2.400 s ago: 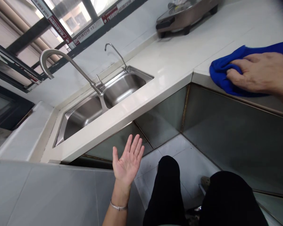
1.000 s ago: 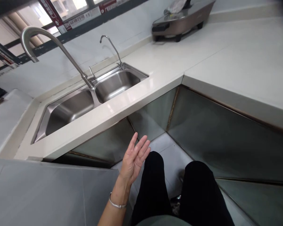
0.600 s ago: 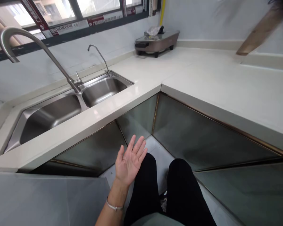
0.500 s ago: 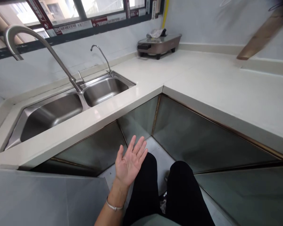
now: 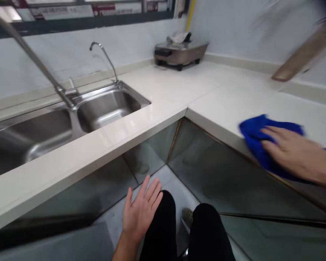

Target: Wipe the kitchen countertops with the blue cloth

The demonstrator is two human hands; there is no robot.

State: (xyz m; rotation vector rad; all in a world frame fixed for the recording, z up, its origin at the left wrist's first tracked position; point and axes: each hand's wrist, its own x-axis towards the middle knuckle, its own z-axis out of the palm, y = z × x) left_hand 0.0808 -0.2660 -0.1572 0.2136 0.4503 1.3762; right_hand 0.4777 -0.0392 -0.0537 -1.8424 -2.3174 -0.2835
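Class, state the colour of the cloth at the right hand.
The cloth is deep blue; it shows best in the head view.

Sink (image 5: 75, 123) in counter (image 5: 247, 96), left side. Tap (image 5: 29, 52) behind its middle, second tap (image 5: 108, 59) at its back right corner. Window (image 5: 97, 26) beyond, above. Pan (image 5: 180, 56) on counter, far corner. Cloth (image 5: 256, 136) on right stretch of counter, at front edge, under right hand (image 5: 296, 154). Left hand (image 5: 138, 214) lower, before counter.

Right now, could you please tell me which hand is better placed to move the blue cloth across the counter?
Probably the right hand: it holds the blue cloth at the front edge of the counter. The left hand is open, holding nothing, and well apart from the cloth.
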